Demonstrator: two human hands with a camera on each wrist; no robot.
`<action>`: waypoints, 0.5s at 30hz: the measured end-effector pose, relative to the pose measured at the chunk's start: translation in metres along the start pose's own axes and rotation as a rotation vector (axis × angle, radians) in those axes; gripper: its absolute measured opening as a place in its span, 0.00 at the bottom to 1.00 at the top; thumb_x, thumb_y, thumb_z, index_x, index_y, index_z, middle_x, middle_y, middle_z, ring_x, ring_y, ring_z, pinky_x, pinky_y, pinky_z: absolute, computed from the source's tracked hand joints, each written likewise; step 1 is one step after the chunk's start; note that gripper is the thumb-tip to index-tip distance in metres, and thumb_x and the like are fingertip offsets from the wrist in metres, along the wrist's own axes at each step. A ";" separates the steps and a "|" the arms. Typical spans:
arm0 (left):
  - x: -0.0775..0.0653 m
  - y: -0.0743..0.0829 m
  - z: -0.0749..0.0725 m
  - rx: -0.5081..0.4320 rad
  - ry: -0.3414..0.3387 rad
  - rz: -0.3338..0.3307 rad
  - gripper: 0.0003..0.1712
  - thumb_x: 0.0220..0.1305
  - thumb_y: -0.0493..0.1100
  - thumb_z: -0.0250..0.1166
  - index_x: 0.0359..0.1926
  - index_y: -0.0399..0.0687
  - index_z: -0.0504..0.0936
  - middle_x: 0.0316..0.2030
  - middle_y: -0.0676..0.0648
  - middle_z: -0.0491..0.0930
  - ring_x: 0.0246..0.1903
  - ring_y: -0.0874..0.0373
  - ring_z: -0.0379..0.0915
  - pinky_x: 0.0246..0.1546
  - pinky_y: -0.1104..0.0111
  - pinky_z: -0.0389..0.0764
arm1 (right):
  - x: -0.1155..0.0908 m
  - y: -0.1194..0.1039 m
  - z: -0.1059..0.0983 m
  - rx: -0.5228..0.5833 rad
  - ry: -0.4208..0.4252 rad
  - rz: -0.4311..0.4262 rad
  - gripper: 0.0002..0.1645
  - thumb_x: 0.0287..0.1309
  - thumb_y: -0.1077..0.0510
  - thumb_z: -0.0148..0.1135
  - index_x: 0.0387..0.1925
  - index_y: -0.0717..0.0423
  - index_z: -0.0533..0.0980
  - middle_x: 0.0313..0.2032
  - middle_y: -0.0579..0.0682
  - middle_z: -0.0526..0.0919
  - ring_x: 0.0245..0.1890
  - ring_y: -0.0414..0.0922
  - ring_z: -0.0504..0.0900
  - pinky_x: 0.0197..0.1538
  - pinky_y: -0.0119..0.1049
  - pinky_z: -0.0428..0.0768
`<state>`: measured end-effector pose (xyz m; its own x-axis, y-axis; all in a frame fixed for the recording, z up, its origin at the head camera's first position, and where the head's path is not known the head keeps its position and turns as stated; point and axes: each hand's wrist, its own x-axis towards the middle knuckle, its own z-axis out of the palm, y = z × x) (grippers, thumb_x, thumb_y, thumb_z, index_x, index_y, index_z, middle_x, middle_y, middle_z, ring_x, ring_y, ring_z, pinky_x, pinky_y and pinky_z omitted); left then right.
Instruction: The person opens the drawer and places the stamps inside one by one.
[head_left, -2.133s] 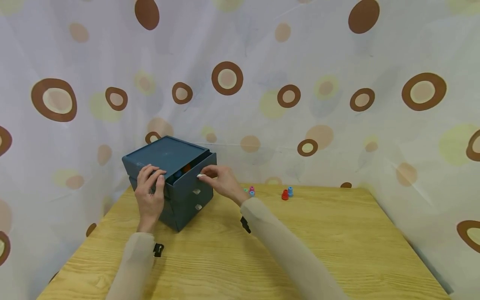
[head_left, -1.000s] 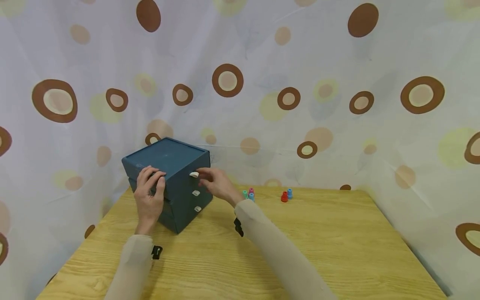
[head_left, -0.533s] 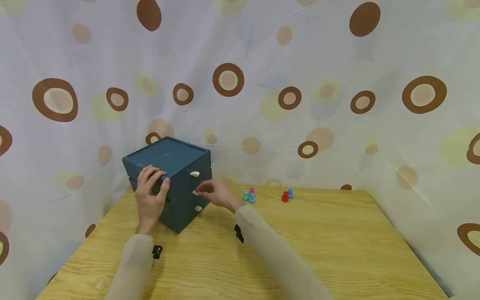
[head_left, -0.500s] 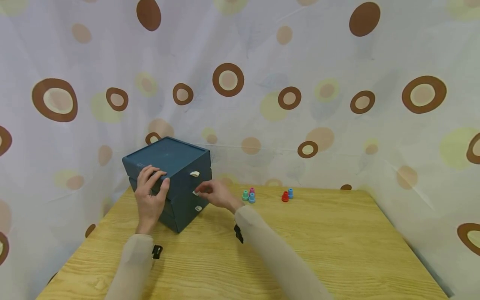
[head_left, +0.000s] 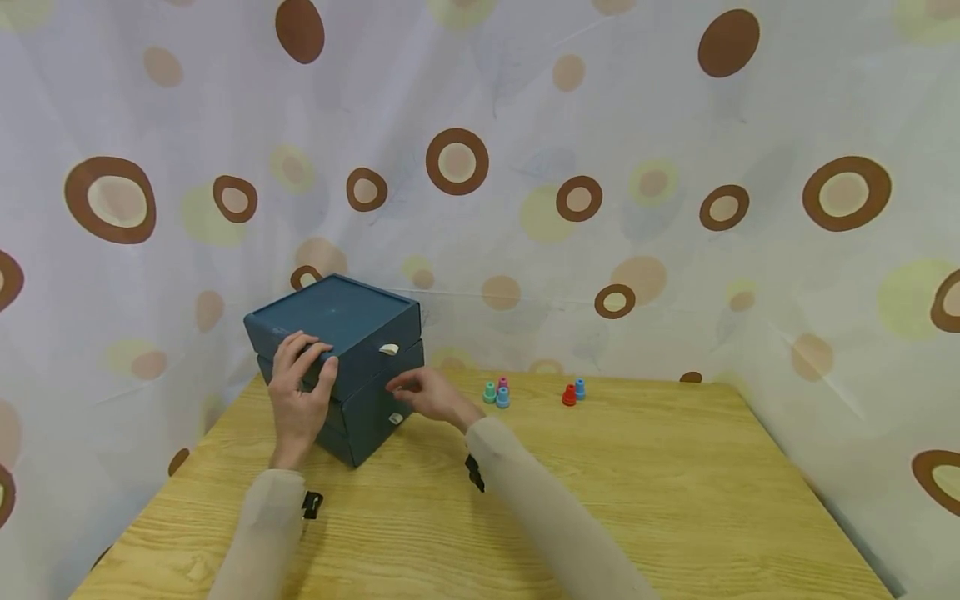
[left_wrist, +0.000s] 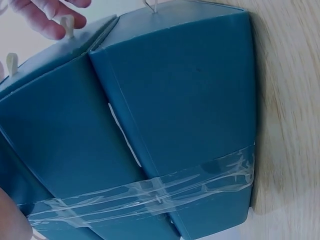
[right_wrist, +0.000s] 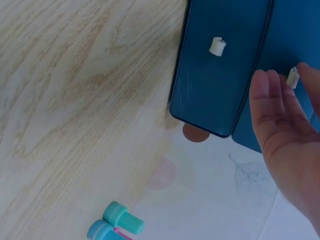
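Note:
A dark blue three-drawer cabinet (head_left: pixel 337 317) stands at the left of the table, turned so its drawer fronts face right. My left hand (head_left: pixel 297 396) grips its near upper corner, fingers bent over the top edge and thumb by the front. At the middle drawer, my right hand (head_left: pixel 431 395) has thumb and index finger around a small whitish pull tab (right_wrist: pixel 293 77). The top drawer's tab (head_left: pixel 388 349) and the bottom drawer's tab (head_left: pixel 396 418) are free. All drawers look flush. Clear tape (left_wrist: pixel 165 192) crosses the cabinet's side in the left wrist view.
Right of the cabinet stand small plastic pegs: green (head_left: pixel 490 392), light blue (head_left: pixel 503 397) and pink (head_left: pixel 503 383). Farther right are a red peg (head_left: pixel 569 396) and a blue peg (head_left: pixel 581 389). A patterned curtain (head_left: pixel 510 250) hangs behind the wooden table (head_left: pixel 637 483).
The top drawer, ajar with coloured things inside, was pushed in. My right hand left its tab and moved down to the middle drawer's tab. My left hand stays on the cabinet.

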<state>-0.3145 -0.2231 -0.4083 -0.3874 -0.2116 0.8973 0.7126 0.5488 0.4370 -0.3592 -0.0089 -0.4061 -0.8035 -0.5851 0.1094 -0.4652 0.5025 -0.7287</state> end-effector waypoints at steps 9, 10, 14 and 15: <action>0.001 0.000 0.001 0.003 0.006 0.003 0.10 0.61 0.39 0.65 0.42 0.42 0.87 0.49 0.37 0.80 0.63 0.43 0.66 0.67 0.46 0.60 | -0.010 0.009 -0.004 0.086 0.020 0.003 0.14 0.69 0.56 0.56 0.50 0.55 0.82 0.47 0.52 0.84 0.44 0.54 0.84 0.43 0.35 0.84; 0.000 0.000 0.001 0.005 0.004 0.000 0.10 0.62 0.40 0.64 0.42 0.42 0.87 0.49 0.37 0.80 0.63 0.43 0.66 0.67 0.46 0.60 | -0.012 0.010 -0.004 0.090 0.032 0.003 0.13 0.69 0.56 0.57 0.49 0.55 0.83 0.46 0.52 0.84 0.43 0.54 0.84 0.42 0.34 0.84; 0.000 0.001 0.000 0.001 0.005 -0.006 0.10 0.61 0.40 0.64 0.42 0.43 0.87 0.50 0.38 0.80 0.63 0.44 0.66 0.67 0.46 0.60 | -0.016 0.013 -0.004 0.098 0.064 0.011 0.12 0.68 0.57 0.58 0.46 0.54 0.83 0.44 0.50 0.84 0.41 0.51 0.82 0.41 0.33 0.83; 0.000 0.001 0.000 -0.001 0.005 -0.006 0.10 0.61 0.40 0.64 0.42 0.43 0.87 0.50 0.38 0.80 0.63 0.44 0.66 0.67 0.46 0.60 | -0.017 0.014 -0.004 0.094 0.072 0.009 0.11 0.68 0.57 0.58 0.46 0.53 0.83 0.44 0.50 0.84 0.41 0.50 0.82 0.41 0.32 0.83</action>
<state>-0.3134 -0.2228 -0.4081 -0.3889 -0.2193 0.8948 0.7106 0.5467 0.4428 -0.3533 0.0107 -0.4151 -0.8337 -0.5321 0.1478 -0.4234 0.4439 -0.7897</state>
